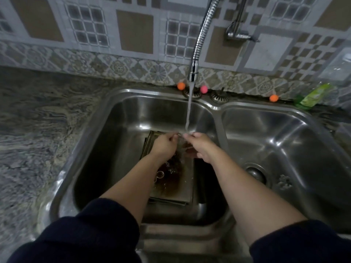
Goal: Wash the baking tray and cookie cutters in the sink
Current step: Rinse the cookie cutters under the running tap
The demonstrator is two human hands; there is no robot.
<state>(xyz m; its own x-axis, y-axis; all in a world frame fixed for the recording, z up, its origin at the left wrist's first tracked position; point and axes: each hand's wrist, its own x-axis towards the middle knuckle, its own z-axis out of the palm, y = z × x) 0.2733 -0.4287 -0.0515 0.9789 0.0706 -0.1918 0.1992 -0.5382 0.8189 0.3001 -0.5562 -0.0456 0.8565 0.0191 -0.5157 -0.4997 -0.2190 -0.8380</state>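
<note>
I have both hands under the running tap (193, 71), in the left bowl of the sink (114, 114). My left hand (165, 144) and right hand (201, 146) pinch a thin wire cookie cutter (179, 135) between them, right in the stream. The baking tray (185, 183) lies flat on the bowl's bottom below, brown-stained and wet, with another cutter (159, 176) resting on it. I judge this is the rinsing of one cutter; next I should set it aside and take the other one.
</note>
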